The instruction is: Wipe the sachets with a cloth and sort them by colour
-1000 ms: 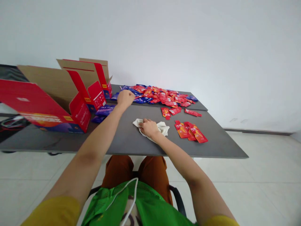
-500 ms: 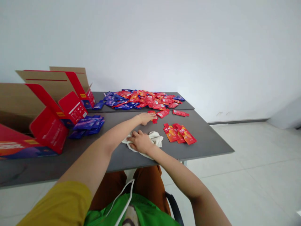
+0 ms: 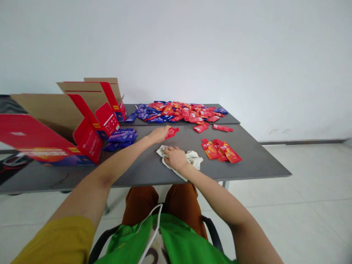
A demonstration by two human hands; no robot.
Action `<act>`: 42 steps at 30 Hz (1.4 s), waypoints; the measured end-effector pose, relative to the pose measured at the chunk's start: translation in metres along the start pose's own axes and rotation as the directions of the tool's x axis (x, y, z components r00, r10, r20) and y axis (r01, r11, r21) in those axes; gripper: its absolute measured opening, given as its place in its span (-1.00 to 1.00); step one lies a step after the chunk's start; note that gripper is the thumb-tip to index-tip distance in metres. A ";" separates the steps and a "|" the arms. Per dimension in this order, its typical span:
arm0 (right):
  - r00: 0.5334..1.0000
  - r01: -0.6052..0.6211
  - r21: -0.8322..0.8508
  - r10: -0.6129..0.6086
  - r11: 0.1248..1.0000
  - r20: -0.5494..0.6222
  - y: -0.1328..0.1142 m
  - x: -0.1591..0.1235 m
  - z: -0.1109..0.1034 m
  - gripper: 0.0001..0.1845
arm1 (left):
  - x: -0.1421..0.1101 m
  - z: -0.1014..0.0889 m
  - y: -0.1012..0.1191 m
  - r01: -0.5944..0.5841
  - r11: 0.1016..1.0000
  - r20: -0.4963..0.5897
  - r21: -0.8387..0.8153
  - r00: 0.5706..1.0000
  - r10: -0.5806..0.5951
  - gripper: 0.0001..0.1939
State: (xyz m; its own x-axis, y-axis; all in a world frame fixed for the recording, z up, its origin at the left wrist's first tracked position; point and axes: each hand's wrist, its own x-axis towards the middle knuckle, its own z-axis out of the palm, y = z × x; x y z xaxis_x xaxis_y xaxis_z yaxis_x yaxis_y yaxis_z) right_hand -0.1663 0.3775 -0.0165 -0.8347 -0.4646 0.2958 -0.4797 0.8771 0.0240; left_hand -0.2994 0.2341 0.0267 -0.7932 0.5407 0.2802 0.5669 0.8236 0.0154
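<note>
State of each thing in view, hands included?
Left hand: closed on red packet
Red packet: held at one end
Right hand: palm down on white cloth
White cloth: spread, rumpled
Cartons: open, flaps raised
Purple packets: stacked
Mixed packets: jumbled heap
Three red-orange packets: overlapping

The head view looks forward and down across the table (image 3: 255, 157) from what seems fairly close by.
</note>
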 end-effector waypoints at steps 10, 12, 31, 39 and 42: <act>0.986 0.111 0.086 -0.099 0.990 -0.134 0.006 -0.011 -0.016 -0.61 | -0.076 0.020 0.004 0.442 0.568 0.178 -0.694 0.870 -0.459 -0.82; 0.979 0.157 0.094 -0.142 0.983 -0.146 0.007 -0.013 -0.020 -0.61 | -0.089 0.023 0.010 0.453 0.537 0.165 -0.711 0.850 -0.500 -0.83; 0.994 0.089 0.037 -0.086 0.995 -0.067 0.024 0.026 -0.036 -0.57 | -0.178 0.001 0.063 0.327 0.902 -0.437 -0.281 0.793 -0.424 -0.67; 0.863 0.502 0.144 -0.505 0.853 -0.018 -0.004 0.046 -0.003 -0.58 | -0.214 0.024 0.085 0.298 0.953 -0.316 -0.061 0.899 -0.302 -0.61; 0.877 0.479 0.113 -0.479 0.871 -0.026 -0.008 0.045 0.004 -0.59 | -0.212 0.020 0.087 0.323 0.945 -0.275 -0.047 0.906 -0.323 -0.60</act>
State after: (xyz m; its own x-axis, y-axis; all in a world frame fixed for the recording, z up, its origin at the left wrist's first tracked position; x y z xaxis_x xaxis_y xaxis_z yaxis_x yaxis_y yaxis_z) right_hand -0.2008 0.3491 -0.0075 -0.4954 -0.8246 0.2733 -0.8479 0.5274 0.0543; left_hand -0.0868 0.1944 -0.0500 -0.8403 0.1765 0.5126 0.2901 0.9451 0.1502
